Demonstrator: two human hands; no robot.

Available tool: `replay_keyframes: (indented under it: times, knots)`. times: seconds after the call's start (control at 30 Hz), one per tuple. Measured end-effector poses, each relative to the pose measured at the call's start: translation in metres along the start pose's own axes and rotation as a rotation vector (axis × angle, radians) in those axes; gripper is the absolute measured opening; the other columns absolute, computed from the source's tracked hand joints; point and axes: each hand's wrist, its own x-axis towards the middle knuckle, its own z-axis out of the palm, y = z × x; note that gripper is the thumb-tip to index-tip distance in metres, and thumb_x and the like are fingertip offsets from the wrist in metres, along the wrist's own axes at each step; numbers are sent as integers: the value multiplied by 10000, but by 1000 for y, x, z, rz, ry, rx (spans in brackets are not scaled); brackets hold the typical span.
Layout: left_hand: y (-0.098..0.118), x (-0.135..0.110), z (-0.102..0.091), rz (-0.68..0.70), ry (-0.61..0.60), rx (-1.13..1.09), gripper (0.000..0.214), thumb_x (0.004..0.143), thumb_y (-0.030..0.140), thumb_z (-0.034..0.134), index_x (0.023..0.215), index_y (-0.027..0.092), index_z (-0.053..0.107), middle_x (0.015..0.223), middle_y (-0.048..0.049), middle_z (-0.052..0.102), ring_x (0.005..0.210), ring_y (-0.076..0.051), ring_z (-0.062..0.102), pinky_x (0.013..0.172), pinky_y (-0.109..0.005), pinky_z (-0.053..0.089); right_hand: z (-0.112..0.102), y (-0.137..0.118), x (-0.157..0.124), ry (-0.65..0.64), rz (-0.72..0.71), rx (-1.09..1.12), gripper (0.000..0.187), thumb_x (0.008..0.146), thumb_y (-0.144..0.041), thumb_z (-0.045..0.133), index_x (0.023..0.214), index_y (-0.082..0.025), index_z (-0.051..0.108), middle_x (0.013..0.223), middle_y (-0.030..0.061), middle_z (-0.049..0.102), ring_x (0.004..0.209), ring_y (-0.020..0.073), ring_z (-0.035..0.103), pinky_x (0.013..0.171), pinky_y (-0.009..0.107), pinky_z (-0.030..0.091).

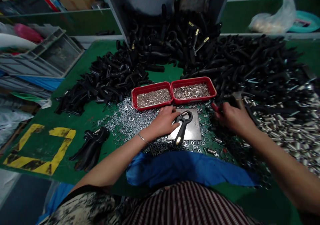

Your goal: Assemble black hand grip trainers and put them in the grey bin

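my left hand (163, 121) lies flat, fingers curled onto the black handle piece (183, 125), pinning it to the steel plate (194, 133) so it sits steady on a hard, level base among the loose washers (125, 121). its long axis runs nearly straight away from me, leaning a little right: ring end towards the red trays (172, 99), yellow tip towards my body. my right hand (231, 118) is closed round a tool (215, 107) just beside the plate; it's too dim to tell what kind.
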Motion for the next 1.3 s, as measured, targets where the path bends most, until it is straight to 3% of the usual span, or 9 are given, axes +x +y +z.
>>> replay_keyframes:
  times: [0.07, 0.17, 0.27, 0.37, 0.53, 0.97, 1.3]
  knots:
    - [1, -5, 3, -70, 25, 0, 441, 893, 386, 656, 1289, 197, 618, 1260, -116, 540, 1193, -311, 486, 1074, -484, 391, -12, -2, -2, 98, -18, 192, 282, 916, -417, 556, 1032, -160, 573, 907, 180, 708, 809, 333, 685, 642, 421, 490]
    - [5, -17, 10, -143, 66, -44, 422, 884, 407, 679, 1245, 195, 618, 1221, -104, 542, 1157, -300, 482, 1060, -472, 396, -17, -33, -6, 155, -34, 747, 244, 926, -473, 582, 982, -236, 568, 887, 96, 709, 787, 274, 697, 691, 424, 553]
    - [11, -27, 17, -221, 88, -69, 406, 889, 422, 682, 1218, 195, 612, 1181, -88, 565, 1144, -294, 480, 1037, -464, 398, 0, -83, -8, 119, -11, 1295, 274, 929, -525, 614, 1000, -268, 547, 869, 42, 723, 712, 227, 717, 684, 406, 609]
    - [16, -30, 20, -293, 111, -45, 401, 890, 447, 684, 1195, 196, 617, 1178, -86, 571, 1142, -297, 476, 1011, -463, 394, 27, -120, -7, 80, 16, 1491, 310, 889, -526, 685, 996, -274, 542, 856, 24, 739, 698, 220, 731, 663, 389, 630]
    - [18, -28, 19, -329, 105, -38, 393, 880, 454, 695, 1164, 194, 617, 1168, -89, 576, 1132, -294, 481, 981, -447, 393, 47, -133, -7, 113, 49, 1555, 311, 891, -519, 689, 998, -269, 538, 864, 14, 754, 731, 218, 749, 636, 354, 631]
    - [13, -28, 21, -312, 93, -70, 413, 881, 471, 691, 1173, 193, 602, 1179, -98, 569, 1165, -309, 468, 1000, -462, 386, 37, -136, -11, 60, 92, 1382, 344, 913, -584, 614, 1020, -281, 491, 981, 61, 760, 868, 267, 758, 695, 406, 638]
    - [13, -31, 20, -309, 100, -79, 423, 893, 479, 682, 1172, 172, 601, 1188, -101, 570, 1159, -306, 473, 998, -451, 387, 38, -141, -10, 71, 97, 1448, 366, 904, -587, 619, 1023, -274, 473, 981, 63, 762, 828, 264, 758, 653, 391, 621]
